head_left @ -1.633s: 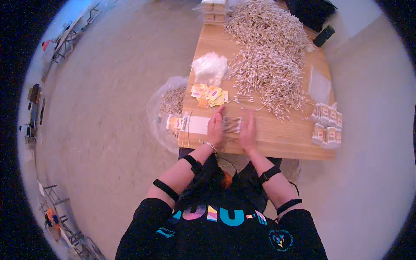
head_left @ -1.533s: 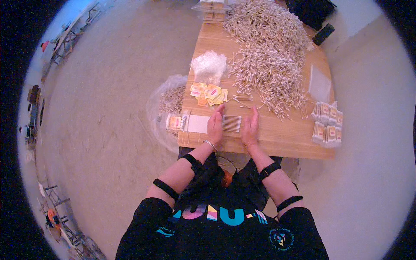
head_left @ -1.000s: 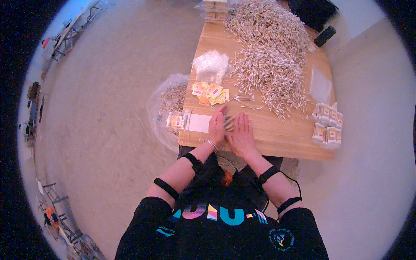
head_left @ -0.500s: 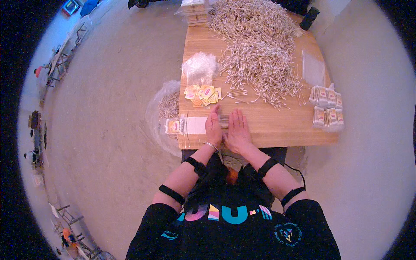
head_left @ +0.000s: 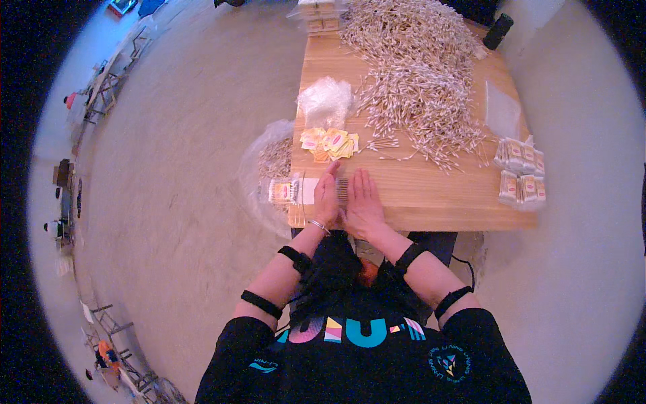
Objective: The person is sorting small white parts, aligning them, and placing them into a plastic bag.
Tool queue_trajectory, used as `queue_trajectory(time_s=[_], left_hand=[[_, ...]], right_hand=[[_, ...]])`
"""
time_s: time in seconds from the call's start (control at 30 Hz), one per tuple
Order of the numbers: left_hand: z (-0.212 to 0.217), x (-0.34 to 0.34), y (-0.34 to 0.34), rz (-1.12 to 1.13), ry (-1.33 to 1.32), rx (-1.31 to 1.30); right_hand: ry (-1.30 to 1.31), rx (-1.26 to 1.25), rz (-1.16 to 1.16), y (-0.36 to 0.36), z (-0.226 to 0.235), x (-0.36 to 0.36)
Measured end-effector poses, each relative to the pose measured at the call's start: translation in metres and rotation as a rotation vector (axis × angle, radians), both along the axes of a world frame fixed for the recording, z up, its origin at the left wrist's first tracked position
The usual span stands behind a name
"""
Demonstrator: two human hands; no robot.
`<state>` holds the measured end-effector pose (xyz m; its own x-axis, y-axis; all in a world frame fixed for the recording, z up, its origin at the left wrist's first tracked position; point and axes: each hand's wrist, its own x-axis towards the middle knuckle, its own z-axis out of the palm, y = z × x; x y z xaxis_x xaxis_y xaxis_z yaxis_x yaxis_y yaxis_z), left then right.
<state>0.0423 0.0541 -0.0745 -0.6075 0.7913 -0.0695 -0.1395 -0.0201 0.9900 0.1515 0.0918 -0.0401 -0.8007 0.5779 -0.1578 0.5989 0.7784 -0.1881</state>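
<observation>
A narrow row of cotton swabs (head_left: pixel 342 190) lies side by side on the table between my two hands. On its left my left hand (head_left: pixel 326 197) stands on edge, fingers straight, over part of a white strip (head_left: pixel 309 191). Flat on the table to the right of the row rests my right hand (head_left: pixel 364 204), its fingers stretched forward and touching one another. At the strip's left end sits a clear pack of swabs (head_left: pixel 282 191) with a printed card, and a few loose swabs lie beside it.
A large heap of loose swabs (head_left: pixel 420 74) covers the far table (head_left: pixel 444 196). Yellow cards (head_left: pixel 331 143) and clear plastic bags (head_left: pixel 326 101) lie ahead of my left hand. Filled packs (head_left: pixel 521 172) are stacked at the right edge. A swab-filled bag (head_left: pixel 272 158) hangs beyond the left edge.
Both hands have slid left along the table with the swab row between them, covering more of the white strip. The whole view has shifted, so the table appears further right.
</observation>
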Motion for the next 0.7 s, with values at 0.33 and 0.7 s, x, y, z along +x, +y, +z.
queue_trajectory(time_s=[0.33,0.7], left_hand=[[-0.001,-0.006,-0.003,0.057,-0.045,0.009],[0.024,0.0,-0.07,-0.287,0.987,-0.297]], right_hand=[[0.02,0.045,-0.027,-0.008,-0.012,-0.008],[0.049,-0.018,-0.012,-0.008,-0.01,-0.005]])
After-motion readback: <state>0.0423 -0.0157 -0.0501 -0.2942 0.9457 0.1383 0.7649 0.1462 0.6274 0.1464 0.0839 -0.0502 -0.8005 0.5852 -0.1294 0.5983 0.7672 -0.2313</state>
